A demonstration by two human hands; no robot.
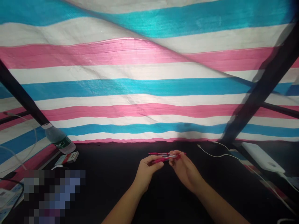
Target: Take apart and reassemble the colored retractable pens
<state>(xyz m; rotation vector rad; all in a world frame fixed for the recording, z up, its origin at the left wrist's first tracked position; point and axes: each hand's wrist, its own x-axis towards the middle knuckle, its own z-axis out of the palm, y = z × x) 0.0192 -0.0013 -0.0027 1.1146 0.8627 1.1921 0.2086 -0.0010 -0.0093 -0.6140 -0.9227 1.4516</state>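
My left hand (148, 172) and my right hand (184, 169) meet above a black tabletop (105, 155). Between them is a red pen (163, 159) with a clear section, its barrel in my left fingers and its far end pinched by my right fingers. A second red pen (158, 153) lies just behind it, touching or held by my right fingers; I cannot tell which.
A plastic water bottle (58, 139) leans at the left, near a small flat box (66, 158). A white power bank (261, 157) with a white cable (221, 152) lies right. A striped tarp (149, 90) and dark poles stand behind. The lower left is pixelated.
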